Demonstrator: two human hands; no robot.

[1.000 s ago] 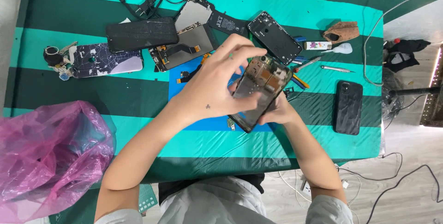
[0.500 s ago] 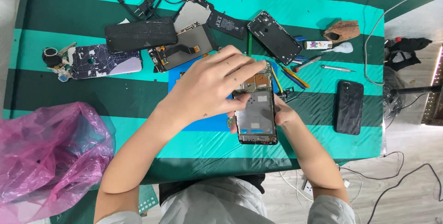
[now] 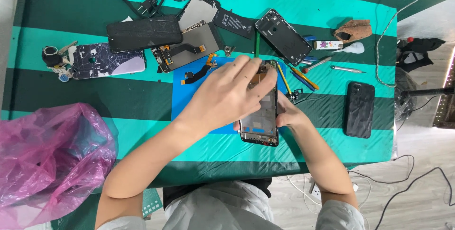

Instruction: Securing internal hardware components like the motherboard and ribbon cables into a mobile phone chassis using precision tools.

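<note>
Under the fingers: an opened phone frame [image 3: 259, 116] lies lengthwise over a blue mat [image 3: 189, 102].
Left hand [image 3: 227, 95]: fingers spread narrowly, tips pressing the frame's upper end.
Right hand [image 3: 289, 114]: fingers curled around the frame's right edge, gripping it.
Beyond the fingertips: screwdrivers [image 3: 303, 76], black phone back [image 3: 283, 36].
Right of the fingers: dark phone [image 3: 359, 109].

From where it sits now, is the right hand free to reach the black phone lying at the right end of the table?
Probably not yet: the right hand grips the opened phone frame from its side. The black phone lies close by, with bare cloth between.
</note>
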